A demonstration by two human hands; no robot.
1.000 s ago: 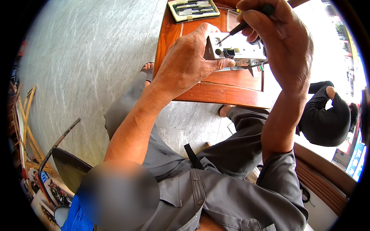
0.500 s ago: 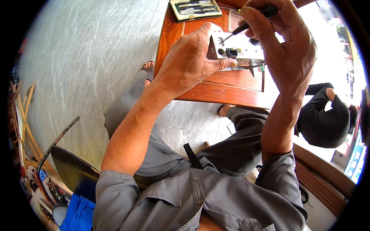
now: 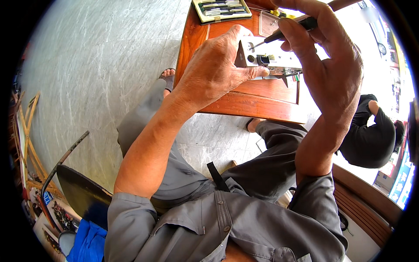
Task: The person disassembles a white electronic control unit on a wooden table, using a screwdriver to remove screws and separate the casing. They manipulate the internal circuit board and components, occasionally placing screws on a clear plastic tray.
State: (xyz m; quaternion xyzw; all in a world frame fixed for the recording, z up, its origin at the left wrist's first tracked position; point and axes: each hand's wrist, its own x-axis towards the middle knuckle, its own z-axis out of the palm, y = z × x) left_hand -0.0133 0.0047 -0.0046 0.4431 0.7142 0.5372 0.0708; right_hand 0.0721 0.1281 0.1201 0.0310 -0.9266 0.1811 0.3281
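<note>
My left hand (image 3: pixel 218 70) grips a pale metal device (image 3: pixel 270 49) over the wooden table (image 3: pixel 248 105), its thumb along the near edge. The device has round holes, a black block and exposed parts along the near side. My right hand (image 3: pixel 323 56) holds a thin screwdriver (image 3: pixel 307 24) with a black handle, fingers closed on it, the tip at a small recess near the device's left end. A dark pointed piece (image 3: pixel 283 78) sticks out below the device. Behind lie a boxed tool set (image 3: pixel 220 9), a clear plastic case (image 3: pixel 268 24) and a yellow-handled tool (image 3: pixel 276 13).
At the right, a person in black (image 3: pixel 369 139) is bent over in front of a bright opening. A chair (image 3: pixel 80 190) with a metal bar, blue cloth (image 3: pixel 87 244) and wooden slats (image 3: pixel 28 144) are at the left. My legs extend under the table.
My right hand has shifted slightly rightward, its forefinger lifted more along the handle, while the screwdriver tip stays at the recess. My left hand and the device have moved marginally right.
</note>
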